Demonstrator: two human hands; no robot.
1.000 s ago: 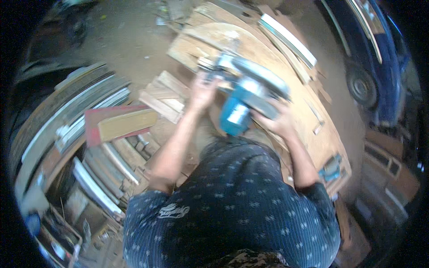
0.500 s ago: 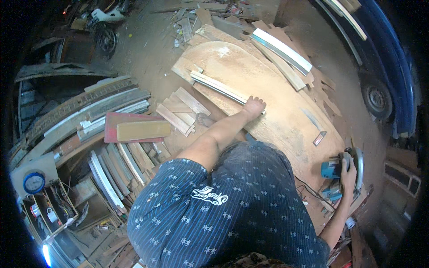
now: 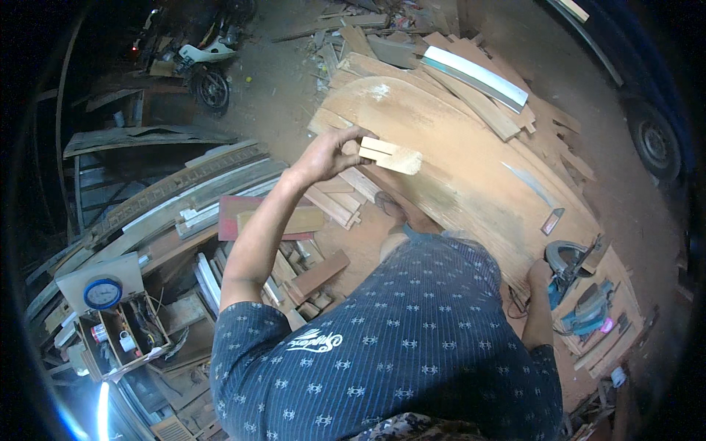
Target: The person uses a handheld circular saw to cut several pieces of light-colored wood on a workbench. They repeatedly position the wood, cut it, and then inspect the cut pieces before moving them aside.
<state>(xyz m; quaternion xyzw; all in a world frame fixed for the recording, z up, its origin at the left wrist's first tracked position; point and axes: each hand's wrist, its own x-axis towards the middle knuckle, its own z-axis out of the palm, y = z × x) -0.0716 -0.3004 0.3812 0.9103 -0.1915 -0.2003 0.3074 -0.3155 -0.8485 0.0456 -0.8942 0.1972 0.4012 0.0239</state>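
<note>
My left hand (image 3: 323,156) is closed around light wooden strips (image 3: 390,156), raised above the near left edge of a large wooden board. Their cut ends face me, with a dark gap between two of them. Their far length is hidden. At the board's right end, my right hand (image 3: 539,273) is closed at a teal circular saw (image 3: 565,266) with a round metal guard; the fingers are partly hidden. A second teal power tool (image 3: 590,309) lies just beyond it. On the board (image 3: 441,140) rests a try square (image 3: 551,220) with a metal blade.
Several short planks (image 3: 338,198) lie on the floor left of the board, near a foot. Stacked curved timber (image 3: 184,187) fills the left side. A wooden box (image 3: 132,331) and blue round clock (image 3: 102,293) stand lower left. A white-topped length (image 3: 478,77) lies beyond the board.
My left hand has lifted the wooden strips off the board and swung them left, end toward me. My right hand and the saw have shifted, and the saw has turned. The view has moved.
</note>
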